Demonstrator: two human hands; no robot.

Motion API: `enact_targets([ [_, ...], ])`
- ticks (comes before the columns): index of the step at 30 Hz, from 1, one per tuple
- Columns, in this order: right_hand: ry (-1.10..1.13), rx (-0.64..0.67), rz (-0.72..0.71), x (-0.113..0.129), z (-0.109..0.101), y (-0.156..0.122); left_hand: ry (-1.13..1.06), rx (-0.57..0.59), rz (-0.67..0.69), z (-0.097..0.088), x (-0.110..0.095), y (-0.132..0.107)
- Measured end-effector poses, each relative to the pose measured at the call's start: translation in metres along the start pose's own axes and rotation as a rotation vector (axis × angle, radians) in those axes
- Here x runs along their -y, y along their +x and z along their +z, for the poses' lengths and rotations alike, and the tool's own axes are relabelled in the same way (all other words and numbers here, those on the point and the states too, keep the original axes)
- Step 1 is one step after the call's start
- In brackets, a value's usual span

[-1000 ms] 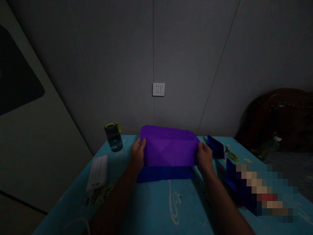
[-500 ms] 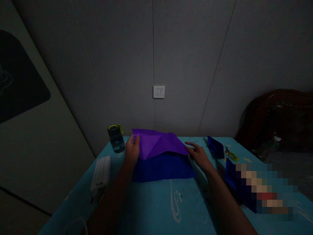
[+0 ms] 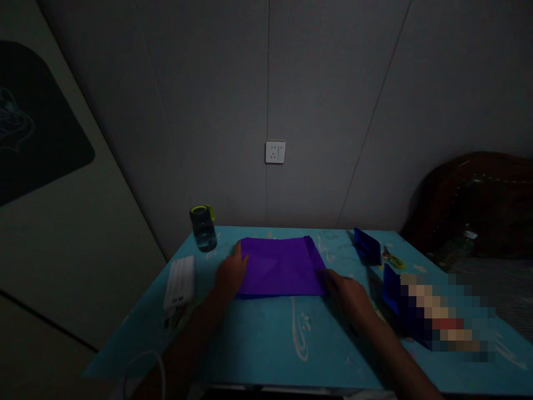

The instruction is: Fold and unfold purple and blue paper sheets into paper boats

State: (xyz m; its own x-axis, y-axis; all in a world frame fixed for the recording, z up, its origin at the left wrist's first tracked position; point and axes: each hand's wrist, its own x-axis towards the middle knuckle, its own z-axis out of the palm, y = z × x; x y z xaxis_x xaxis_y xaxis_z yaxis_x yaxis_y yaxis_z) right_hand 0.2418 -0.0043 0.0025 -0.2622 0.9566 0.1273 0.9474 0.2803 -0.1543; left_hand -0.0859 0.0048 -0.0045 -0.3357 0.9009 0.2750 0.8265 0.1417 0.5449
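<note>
From the head view, your purple paper sheet (image 3: 281,266) lies flat on the turquoise table (image 3: 266,344), its long axis running left to right across your front, with a thin dark blue edge showing along its near side. Your left hand (image 3: 230,273) rests at the sheet's left edge, fingers loosely spread and lying on the paper, pinching nothing. Your right hand (image 3: 347,290) sits at the near right corner, fingertips touching the sheet; in this dim light you cannot tell whether they press flat or nip the corner. The sheet lies between your hands, each about equally close to its own edge.

Count: one purple sheet, two hands, one clear bottle with a green lid (image 3: 203,228) at the far left, one white box (image 3: 180,281) beside your left forearm, and two blue folded pieces (image 3: 367,245) to the right.
</note>
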Motion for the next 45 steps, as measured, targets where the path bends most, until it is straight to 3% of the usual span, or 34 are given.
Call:
enact_targets([
  [2,-0.117,0.040,-0.001,0.001,0.006,-0.005,0.279,0.086,0.028,0.006,-0.004,-0.010],
  [5,-0.239,0.033,-0.046,0.004,0.011,-0.006,0.476,0.068,0.107,0.008,-0.012,-0.017],
  [8,-0.314,0.018,-0.096,0.009,0.012,-0.004,0.481,0.032,0.289,0.012,-0.021,-0.011],
  [11,-0.344,0.016,-0.079,0.013,0.011,-0.005,0.370,0.147,0.551,0.023,-0.029,0.001],
  [13,-0.340,0.016,-0.053,0.015,0.009,-0.007,0.320,0.200,0.593,0.033,-0.030,0.007],
  [19,-0.338,-0.035,0.010,0.015,0.003,0.005,0.214,0.149,0.533,0.051,-0.023,0.002],
  [24,-0.071,-0.059,0.200,0.014,-0.003,0.068,0.157,0.208,0.491,0.057,-0.019,-0.003],
  [28,-0.075,-0.045,0.217,0.015,-0.005,0.117,0.174,0.228,0.467,0.059,-0.018,-0.001],
  [31,-0.114,-0.054,0.177,0.016,-0.004,0.135,0.187,0.214,0.482,0.060,-0.017,0.000],
  [37,-0.211,-0.083,0.079,0.021,0.011,0.133,0.178,0.107,0.411,0.062,-0.015,0.011],
  [45,-0.277,-0.165,0.031,0.022,0.040,0.120,0.311,-0.090,0.143,0.044,-0.007,0.019],
])
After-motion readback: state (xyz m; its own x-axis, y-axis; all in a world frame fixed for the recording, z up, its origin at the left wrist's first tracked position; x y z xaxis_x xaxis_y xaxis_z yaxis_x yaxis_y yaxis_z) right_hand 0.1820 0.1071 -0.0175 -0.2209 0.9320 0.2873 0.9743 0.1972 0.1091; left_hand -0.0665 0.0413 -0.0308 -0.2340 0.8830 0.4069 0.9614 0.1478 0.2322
